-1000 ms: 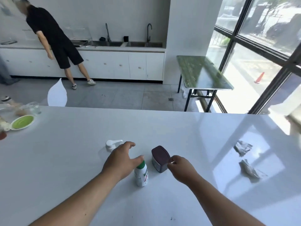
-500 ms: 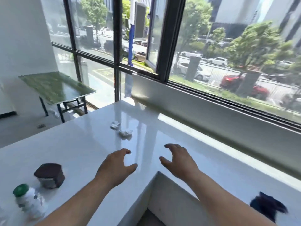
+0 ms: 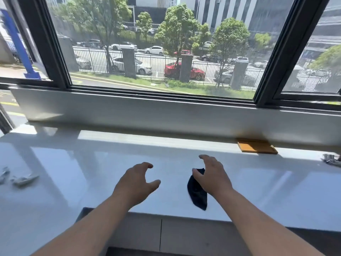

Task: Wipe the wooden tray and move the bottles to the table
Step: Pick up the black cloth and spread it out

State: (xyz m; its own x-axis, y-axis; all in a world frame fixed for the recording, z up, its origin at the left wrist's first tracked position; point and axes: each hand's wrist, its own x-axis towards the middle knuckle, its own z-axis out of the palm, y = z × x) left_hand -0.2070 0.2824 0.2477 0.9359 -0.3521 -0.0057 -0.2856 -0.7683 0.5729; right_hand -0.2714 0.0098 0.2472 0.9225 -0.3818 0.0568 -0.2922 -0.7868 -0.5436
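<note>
Bottles have left our view since half a second ago; we now face the window side of the tabletop. Our right hand hovers spread over the dark cloth, left hand spread and empty. The wooden tray lies empty at the far edge, so wiping likely comes next.

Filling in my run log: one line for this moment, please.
left hand open, empty | right hand open above dark cloth | wooden tray untouched
</note>
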